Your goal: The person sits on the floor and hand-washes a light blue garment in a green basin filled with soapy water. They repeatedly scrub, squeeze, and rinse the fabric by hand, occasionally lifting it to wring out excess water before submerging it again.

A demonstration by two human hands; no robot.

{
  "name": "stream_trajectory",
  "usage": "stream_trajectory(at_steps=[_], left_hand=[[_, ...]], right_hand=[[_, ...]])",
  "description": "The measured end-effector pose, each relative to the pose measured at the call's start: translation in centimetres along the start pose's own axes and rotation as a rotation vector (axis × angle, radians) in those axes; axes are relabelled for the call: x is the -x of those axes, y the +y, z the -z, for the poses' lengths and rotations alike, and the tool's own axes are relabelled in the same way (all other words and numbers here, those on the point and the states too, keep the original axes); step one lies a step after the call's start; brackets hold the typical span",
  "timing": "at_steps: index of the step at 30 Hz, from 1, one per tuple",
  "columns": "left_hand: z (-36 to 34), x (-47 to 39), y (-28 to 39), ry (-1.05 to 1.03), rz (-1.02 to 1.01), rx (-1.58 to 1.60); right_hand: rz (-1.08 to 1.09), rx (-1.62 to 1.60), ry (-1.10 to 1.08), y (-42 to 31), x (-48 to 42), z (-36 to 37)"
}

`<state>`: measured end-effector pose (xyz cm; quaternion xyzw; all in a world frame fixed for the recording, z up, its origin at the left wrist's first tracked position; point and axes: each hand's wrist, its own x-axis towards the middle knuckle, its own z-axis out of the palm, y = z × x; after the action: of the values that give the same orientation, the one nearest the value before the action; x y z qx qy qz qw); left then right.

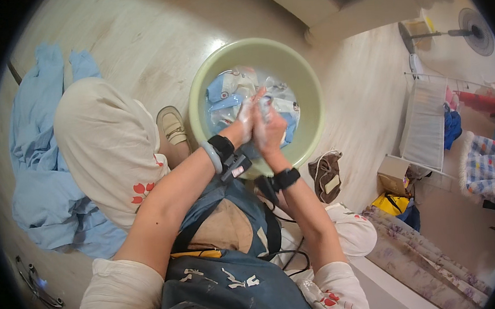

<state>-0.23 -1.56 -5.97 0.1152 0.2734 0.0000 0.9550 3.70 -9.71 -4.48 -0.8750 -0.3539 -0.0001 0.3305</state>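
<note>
A pale green plastic basin (311, 102) stands on the floor before me, holding water and wet printed cloth (228, 91) in white, light blue and some darker figures. Over its middle my left hand (247, 119) and my right hand (270, 127) are pressed together, both coated with suds. A small sudsy wad of cloth (265, 103) shows at my right hand, whose fingers curl around it. My left hand lies flat against its side; its grip is hidden and blurred. Each wrist wears a black strap with a small device.
Light blue fabric (44, 203) is heaped on the floor at left, beyond my knee. A brown drawstring pouch (326, 177) lies right of the basin. Farther right are a white rack (424, 120), a cardboard box (393, 174) and a standing fan (475, 31). Pale furniture (358, 22) stands behind.
</note>
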Motion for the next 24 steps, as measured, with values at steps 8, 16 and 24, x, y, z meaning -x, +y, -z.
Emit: stream_trajectory(at_steps=[8, 16, 24], left_hand=[[2.2, -2.5, -1.8, 0.122, -0.083, -0.07], [0.0, -1.4, -3.0, -0.078, -0.222, -0.55], [1.9, -2.0, -0.8, 0.184, -0.184, -0.194]], right_hand=[[-0.053, -0.176, 0.116, -2.1, 0.7, -0.7], [-0.52, -0.94, -0.161, 6.0, -3.0, 2.0], [-0.099, -0.134, -0.013, -1.8, -0.7, 0.0]])
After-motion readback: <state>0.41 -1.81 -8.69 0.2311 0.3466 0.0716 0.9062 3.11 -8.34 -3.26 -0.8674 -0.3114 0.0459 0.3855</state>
